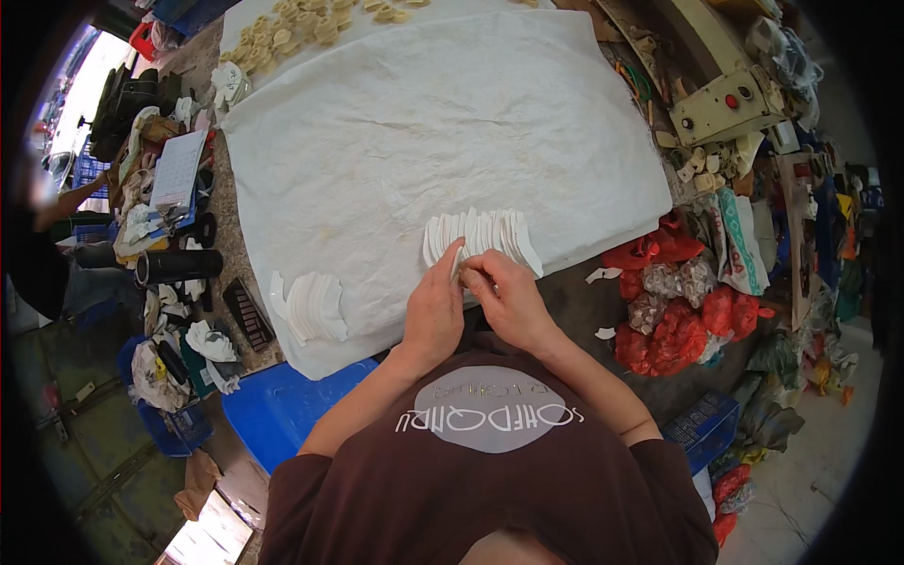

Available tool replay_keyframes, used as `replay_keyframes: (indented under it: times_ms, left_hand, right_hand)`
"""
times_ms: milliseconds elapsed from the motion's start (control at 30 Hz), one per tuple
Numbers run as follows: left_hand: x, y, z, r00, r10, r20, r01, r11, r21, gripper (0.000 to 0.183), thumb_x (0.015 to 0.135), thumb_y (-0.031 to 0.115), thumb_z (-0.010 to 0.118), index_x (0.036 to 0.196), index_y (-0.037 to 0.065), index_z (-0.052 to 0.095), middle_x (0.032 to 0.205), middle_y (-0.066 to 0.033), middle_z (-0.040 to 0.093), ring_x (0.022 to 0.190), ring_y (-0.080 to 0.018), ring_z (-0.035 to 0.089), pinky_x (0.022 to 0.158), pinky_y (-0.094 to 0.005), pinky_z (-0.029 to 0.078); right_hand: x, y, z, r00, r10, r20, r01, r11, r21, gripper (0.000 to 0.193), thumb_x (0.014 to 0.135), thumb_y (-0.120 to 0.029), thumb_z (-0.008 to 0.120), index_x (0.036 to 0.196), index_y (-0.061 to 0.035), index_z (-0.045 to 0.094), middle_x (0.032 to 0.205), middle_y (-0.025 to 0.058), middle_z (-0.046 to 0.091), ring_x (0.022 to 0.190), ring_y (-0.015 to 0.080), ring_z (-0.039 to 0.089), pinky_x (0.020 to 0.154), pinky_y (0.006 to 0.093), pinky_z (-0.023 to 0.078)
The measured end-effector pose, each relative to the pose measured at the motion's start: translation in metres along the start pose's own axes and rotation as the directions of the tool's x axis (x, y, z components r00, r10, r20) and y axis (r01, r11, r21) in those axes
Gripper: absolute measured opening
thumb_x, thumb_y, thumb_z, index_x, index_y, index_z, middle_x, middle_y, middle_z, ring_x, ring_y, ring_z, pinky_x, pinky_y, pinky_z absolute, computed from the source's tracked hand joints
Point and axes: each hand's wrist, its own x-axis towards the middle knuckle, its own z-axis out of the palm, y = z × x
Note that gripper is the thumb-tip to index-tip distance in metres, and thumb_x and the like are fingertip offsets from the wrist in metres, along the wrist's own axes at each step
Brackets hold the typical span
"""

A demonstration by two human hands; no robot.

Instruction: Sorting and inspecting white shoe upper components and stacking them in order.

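Observation:
A row of thin white curved pieces (494, 229), packed on edge side by side, lies near the front edge of a white cloth (424, 132). Just in front of that row my two hands meet. My left hand (436, 306) has its fingers pressed together and extended forward, with a thin white piece (459, 261) at its fingertips. Curled in a pinch at the same spot is my right hand (509, 294); its fingertips partly hide the piece. A second stack of similar white pieces (315, 306), leaning over one another, rests on the cloth to the left.
Many yellowish small pieces (292, 33) lie at the far left. A black cylinder (179, 266) and a clipboard (179, 169) sit among clutter on the left. Red plastic bags (673, 334) and a control box with a red button (730, 104) are on the right. Another person's arm (71, 202) shows far left.

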Motion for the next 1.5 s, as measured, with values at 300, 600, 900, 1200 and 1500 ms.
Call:
replay_keyframes:
  times_ms: [300,600,900,1200,1500]
  left_hand:
    - [0.004,-0.001,0.000,0.966,0.245,0.080,-0.248,0.796,0.552,0.052,0.072,0.003,0.056,0.123,-0.003,0.043,0.079,-0.0114,0.055,0.075,-0.0256,0.054,0.064,-0.0351,0.042]
    - [0.005,-0.004,0.000,0.966,0.228,0.123,-0.256,0.765,0.591,0.055,0.069,0.004,0.055,0.122,-0.003,0.044,0.078,-0.0101,0.055,0.074,-0.0240,0.054,0.064,-0.0347,0.042]
    - [-0.002,-0.008,0.003,0.993,0.029,0.114,-0.064,0.946,0.318,0.049,0.078,0.003,0.051,0.126,0.002,0.042,0.084,-0.0167,0.055,0.079,-0.0313,0.055,0.070,-0.0406,0.044]
    - [0.001,-0.003,-0.001,0.990,0.067,0.121,-0.119,0.863,0.492,0.051,0.077,0.004,0.053,0.126,-0.001,0.041,0.081,-0.0146,0.056,0.075,-0.0289,0.056,0.063,-0.0389,0.045]
    - [0.002,-0.005,0.001,0.963,0.209,0.169,-0.268,0.739,0.618,0.055,0.073,0.002,0.054,0.126,-0.006,0.039,0.075,-0.0121,0.054,0.071,-0.0258,0.052,0.062,-0.0355,0.043]
  right_hand:
    - [0.003,0.001,-0.006,0.943,0.279,0.181,-0.311,0.933,0.182,0.013,0.088,-0.008,0.052,0.086,0.0047,0.054,0.072,0.0074,0.059,0.068,0.0111,0.054,0.064,0.0262,0.045]
    - [0.004,0.011,-0.005,0.911,0.321,0.260,-0.379,0.901,0.213,0.013,0.088,-0.008,0.051,0.083,0.0034,0.054,0.071,0.0031,0.056,0.067,0.0091,0.050,0.062,0.0246,0.044]
    - [0.002,0.013,-0.001,0.891,0.366,0.267,-0.445,0.819,0.363,0.012,0.087,-0.008,0.050,0.082,0.0024,0.054,0.071,0.0013,0.054,0.066,0.0060,0.046,0.060,0.0207,0.039]
    - [0.002,0.011,-0.002,0.909,0.346,0.232,-0.400,0.881,0.253,0.016,0.090,-0.012,0.051,0.087,0.0039,0.055,0.078,0.0054,0.059,0.071,0.0095,0.054,0.065,0.0224,0.044]
    - [0.007,0.016,-0.005,0.874,0.389,0.290,-0.454,0.868,0.202,0.013,0.088,-0.008,0.050,0.081,0.0023,0.052,0.070,0.0033,0.054,0.067,0.0097,0.053,0.061,0.0234,0.044]
